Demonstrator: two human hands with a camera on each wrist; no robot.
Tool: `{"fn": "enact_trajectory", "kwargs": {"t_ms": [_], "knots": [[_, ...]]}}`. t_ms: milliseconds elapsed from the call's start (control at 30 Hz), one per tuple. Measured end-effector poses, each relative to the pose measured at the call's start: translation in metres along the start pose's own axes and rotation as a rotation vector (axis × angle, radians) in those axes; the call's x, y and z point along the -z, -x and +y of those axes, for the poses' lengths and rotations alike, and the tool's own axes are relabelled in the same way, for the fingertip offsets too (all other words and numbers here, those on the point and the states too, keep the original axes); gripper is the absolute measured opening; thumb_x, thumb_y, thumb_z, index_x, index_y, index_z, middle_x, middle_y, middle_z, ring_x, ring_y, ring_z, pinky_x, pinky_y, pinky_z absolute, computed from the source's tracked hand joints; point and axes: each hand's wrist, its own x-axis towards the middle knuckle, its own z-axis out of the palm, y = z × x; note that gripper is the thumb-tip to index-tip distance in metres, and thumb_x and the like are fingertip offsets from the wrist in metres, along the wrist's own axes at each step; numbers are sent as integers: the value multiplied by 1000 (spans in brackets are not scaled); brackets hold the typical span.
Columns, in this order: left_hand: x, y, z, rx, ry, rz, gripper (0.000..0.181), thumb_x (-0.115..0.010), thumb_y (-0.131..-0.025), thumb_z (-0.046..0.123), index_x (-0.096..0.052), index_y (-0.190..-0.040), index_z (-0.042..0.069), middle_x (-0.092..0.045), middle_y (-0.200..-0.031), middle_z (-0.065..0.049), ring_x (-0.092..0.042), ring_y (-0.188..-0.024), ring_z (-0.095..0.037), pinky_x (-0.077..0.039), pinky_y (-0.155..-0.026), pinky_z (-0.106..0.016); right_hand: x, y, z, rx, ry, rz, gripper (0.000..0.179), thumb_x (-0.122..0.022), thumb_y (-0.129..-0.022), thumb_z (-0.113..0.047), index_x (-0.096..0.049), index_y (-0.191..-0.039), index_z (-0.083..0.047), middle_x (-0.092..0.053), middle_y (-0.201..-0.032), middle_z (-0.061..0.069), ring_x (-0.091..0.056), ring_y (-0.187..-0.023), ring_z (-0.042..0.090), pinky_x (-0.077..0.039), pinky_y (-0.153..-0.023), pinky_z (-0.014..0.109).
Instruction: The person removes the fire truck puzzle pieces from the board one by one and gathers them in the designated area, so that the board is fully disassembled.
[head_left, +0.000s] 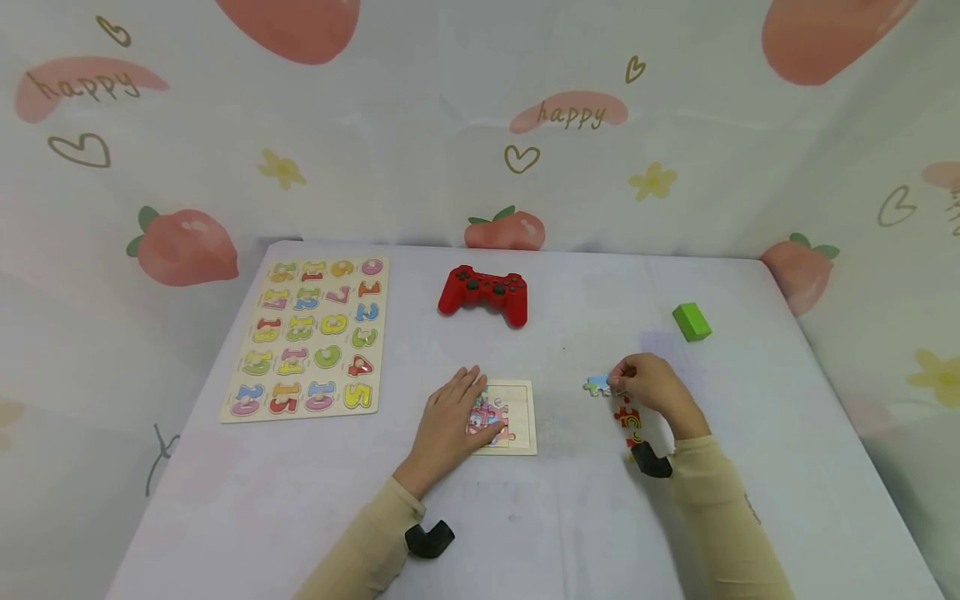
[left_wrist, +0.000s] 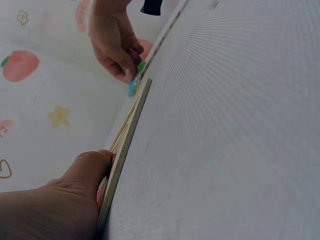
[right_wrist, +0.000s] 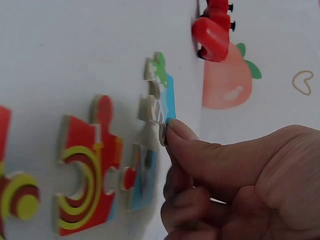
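My left hand (head_left: 447,421) rests flat on the left part of a small wooden jigsaw board (head_left: 524,421), its fingers extended and its thumb over the pink pieces (head_left: 491,417) set in the frame. To the right of the board, my right hand (head_left: 654,388) pinches a blue and green jigsaw piece (right_wrist: 167,95) by one end between thumb and finger. That piece appears tilted on edge in the right wrist view. Just below the hand lie several loose pieces, among them a red one with yellow rings (right_wrist: 90,170) and a blue one with a red knob (right_wrist: 142,177).
A wooden number board (head_left: 303,337) with knobbed numerals lies at the left. Behind the jigsaw board is a red game controller (head_left: 483,293). A green block (head_left: 692,322) stands at the back right. The white tablecloth (head_left: 555,517) meets a printed cloth backdrop.
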Motion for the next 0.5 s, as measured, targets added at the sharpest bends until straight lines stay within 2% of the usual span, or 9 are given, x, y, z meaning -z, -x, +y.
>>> {"fn": "enact_trajectory", "kwargs": {"t_ms": [267, 500], "knots": [[-1, 0, -1, 3, -3, -6, 76, -64, -84, 56, -46, -142, 11, -39, -151, -5, -29, -143, -22, -31, -109, -47, -8, -3, 5, -15, 28, 25, 10, -64, -90, -11, -65, -87, -1, -62, -77, 6, -53, -67, 17, -43, -59, 29], [-1, 0, -1, 5, -2, -4, 75, -64, -84, 56, -46, -142, 11, -40, -151, -5, -30, -142, -22, -32, -108, -47, -9, 1, 1, 18, 30, 36, 8, -64, -90, -11, -63, -91, -3, -57, -73, 6, -52, -63, 17, -42, -57, 30]]}}
